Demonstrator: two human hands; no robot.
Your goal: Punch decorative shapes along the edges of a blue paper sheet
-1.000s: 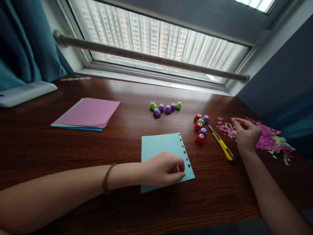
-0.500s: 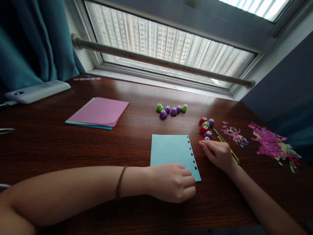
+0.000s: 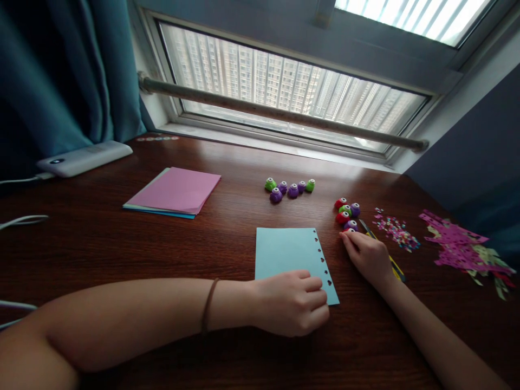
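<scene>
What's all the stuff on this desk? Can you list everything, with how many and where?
blue sheet: 1, light blue, heart holes along its right edge, desk front centre
paper stack: 1, pink on top, left of centre
far punches: 5, green and purple, desk middle
near punches: about 5, red, green, purple, right of the blue sheet
knife: 1, yellow, partly under the right hand
confetti: small pile, mixed colours, right
scraps: pile, mostly pink, far right
power bank: 1, white, far left, cabled
desk: 1, dark wood
left hand: on the blue sheet's near edge
right hand: fingertips at the nearest punch
</scene>
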